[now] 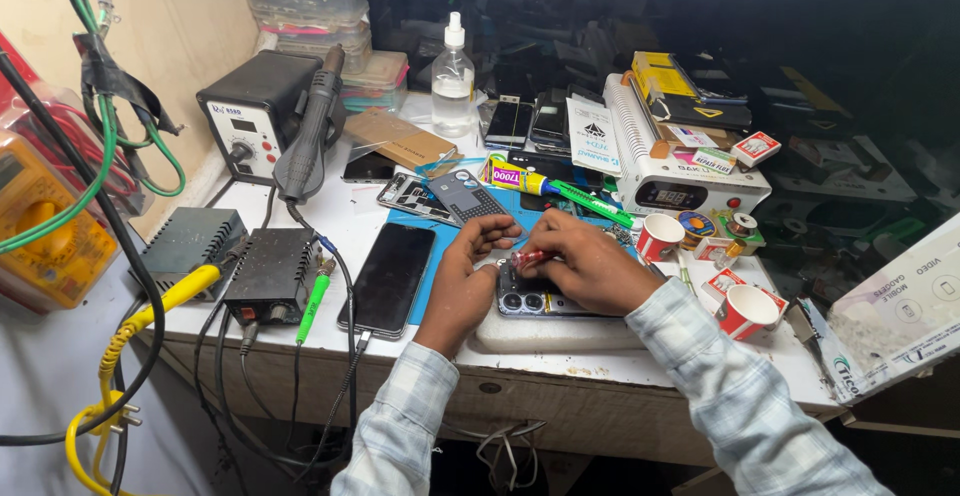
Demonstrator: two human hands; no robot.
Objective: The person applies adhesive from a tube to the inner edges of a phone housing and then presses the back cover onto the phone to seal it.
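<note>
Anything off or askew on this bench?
Mostly clutter. The phone under both hands has its back off and lies on a white pad. A paper cup lies tipped on its side near the right hand. Cables trail off the table's left edge. No spill or breakage visible.

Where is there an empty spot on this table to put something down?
Bare white table shows between the black boxes and the dark phone, and along the front edge below the hands. The back, around the spray bottle, and the right by the red cups are crowded.
</note>
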